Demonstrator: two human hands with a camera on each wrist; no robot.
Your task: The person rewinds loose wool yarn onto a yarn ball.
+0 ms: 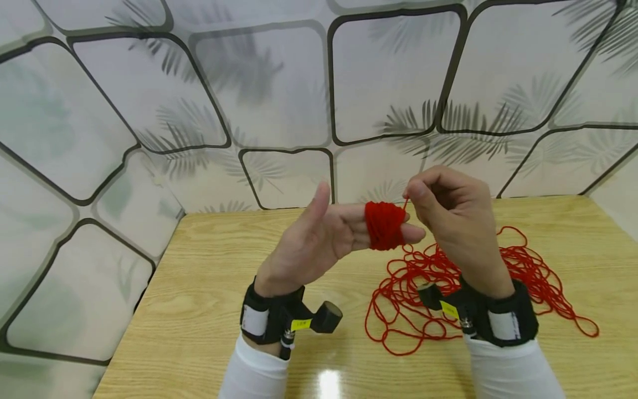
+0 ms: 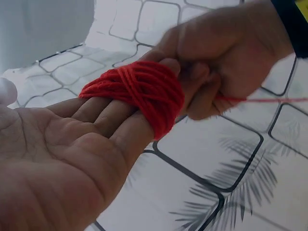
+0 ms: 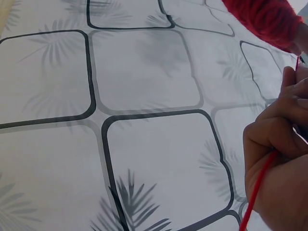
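Note:
Red yarn is wound in a thick band [image 1: 385, 225] round the fingers of my left hand [image 1: 319, 238], which stretch out straight to the right with the thumb up. In the left wrist view the turns of the band [image 2: 139, 91] cross one another over the fingers. Just beyond those fingertips, my right hand [image 1: 458, 221] pinches a short length of yarn [image 1: 406, 203] between thumb and forefinger, leading to the band. From the curled fingers of the right hand [image 3: 279, 134], a strand [image 3: 260, 185] runs downward in the right wrist view.
A loose, tangled heap of red yarn [image 1: 528, 271] spreads over the wooden table [image 1: 209, 332], below and behind the right hand. A pale sheet [image 1: 284, 83] with dark outlines and leaf prints rises behind the table and along its left side.

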